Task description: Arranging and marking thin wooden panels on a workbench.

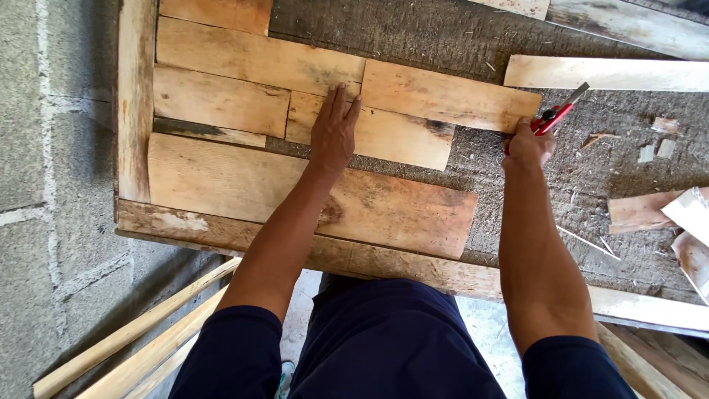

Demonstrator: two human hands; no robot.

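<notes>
Fingers of the left hand [334,131] lie flat on a plank [369,131]; right hand [527,144] grips a red cutter [555,114]. Press the plank firmly.

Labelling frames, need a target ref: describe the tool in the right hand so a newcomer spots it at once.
Start at the rough grey board that carries the patchwork of pale wood pieces, then go to the right end of the upper right plank. There the right hand grips a slim utility knife pointing up and to the right. It is the only red thing there, with a metal blade tip, among bare wood and scraps.
</notes>
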